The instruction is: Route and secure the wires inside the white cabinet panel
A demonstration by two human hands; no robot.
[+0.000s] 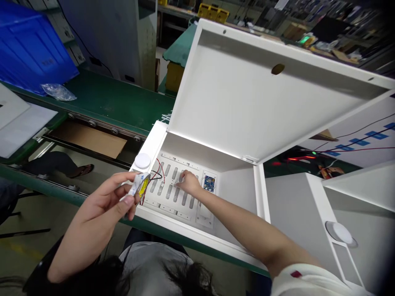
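Observation:
A white metal box (262,193) lies with its lid (262,94) raised. My left hand (114,197) is closed on a small silvery part with a yellow label (143,186), held at the box's left edge. Red and black wires (162,170) run from near that part into the box. Inside, my right hand (187,183) reaches over the slotted plate (169,192) with its fingers pinched together; whatever they hold is too small to make out. A blue circuit board (209,183) sits just right of that hand. On the box's left rim is a round white disc (142,160).
A second white box (296,205) with a round white disc (339,232) stands at the right. At the upper left are a blue bin (33,49) and a clear plastic bag (58,92) on the green conveyor (114,105). A person's leg (51,163) shows beyond it.

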